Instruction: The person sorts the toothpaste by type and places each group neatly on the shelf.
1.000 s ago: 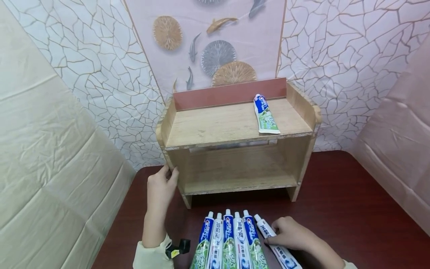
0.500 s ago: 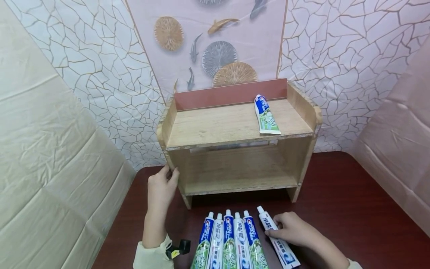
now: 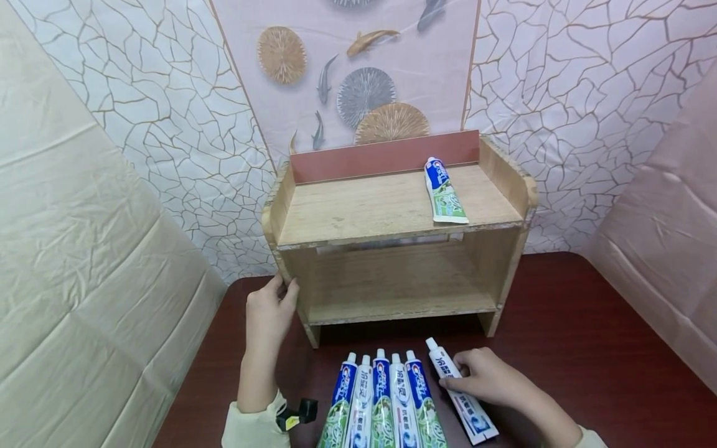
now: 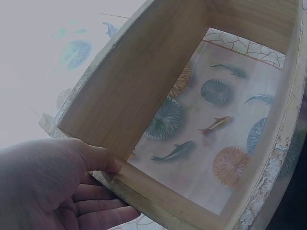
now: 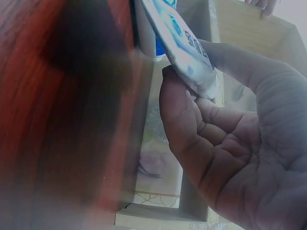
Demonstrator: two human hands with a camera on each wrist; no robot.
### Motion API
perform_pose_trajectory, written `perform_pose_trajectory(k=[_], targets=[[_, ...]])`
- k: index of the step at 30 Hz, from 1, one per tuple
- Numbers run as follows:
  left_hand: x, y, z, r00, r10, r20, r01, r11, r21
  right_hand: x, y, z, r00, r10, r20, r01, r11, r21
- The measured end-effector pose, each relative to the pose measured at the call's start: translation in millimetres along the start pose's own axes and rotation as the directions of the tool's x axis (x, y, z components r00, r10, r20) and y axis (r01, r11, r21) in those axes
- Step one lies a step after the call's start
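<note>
My right hand pinches a white toothpaste tube between thumb and fingers, to the right of a row of tubes; in the right wrist view the tube is lifted off the table. My left hand grips the left side panel of a small wooden shelf. In the left wrist view its thumb lies on the inner face of the panel, with fingers behind. A blue-and-green toothpaste tube lies on the upper board, right of its middle, cap toward the back.
Several toothpaste tubes, blue-green ones alternating with white ones, lie side by side in front of the shelf, caps toward it. The dark red table extends to the right. Patterned cloth hangs behind.
My right hand has raised the white tube and shifted it slightly forward toward the shelf, away from where it lay. The left hand stays on the side panel.
</note>
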State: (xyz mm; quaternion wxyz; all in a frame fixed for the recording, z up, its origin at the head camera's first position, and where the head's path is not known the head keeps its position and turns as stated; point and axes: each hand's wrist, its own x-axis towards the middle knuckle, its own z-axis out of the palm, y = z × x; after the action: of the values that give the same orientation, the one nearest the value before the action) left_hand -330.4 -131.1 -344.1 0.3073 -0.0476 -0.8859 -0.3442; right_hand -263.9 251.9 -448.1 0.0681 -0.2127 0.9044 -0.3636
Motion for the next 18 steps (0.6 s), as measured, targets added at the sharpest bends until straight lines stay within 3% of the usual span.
perform_pose_trajectory(k=[18], targets=[[-0.5,0.6,0.6,1.0,-0.02,0.011,0.02,1.0,-0.01,5.4,-4.8,-7.7,0.998,-0.053,-0.036,0.053,0.999,0.003]])
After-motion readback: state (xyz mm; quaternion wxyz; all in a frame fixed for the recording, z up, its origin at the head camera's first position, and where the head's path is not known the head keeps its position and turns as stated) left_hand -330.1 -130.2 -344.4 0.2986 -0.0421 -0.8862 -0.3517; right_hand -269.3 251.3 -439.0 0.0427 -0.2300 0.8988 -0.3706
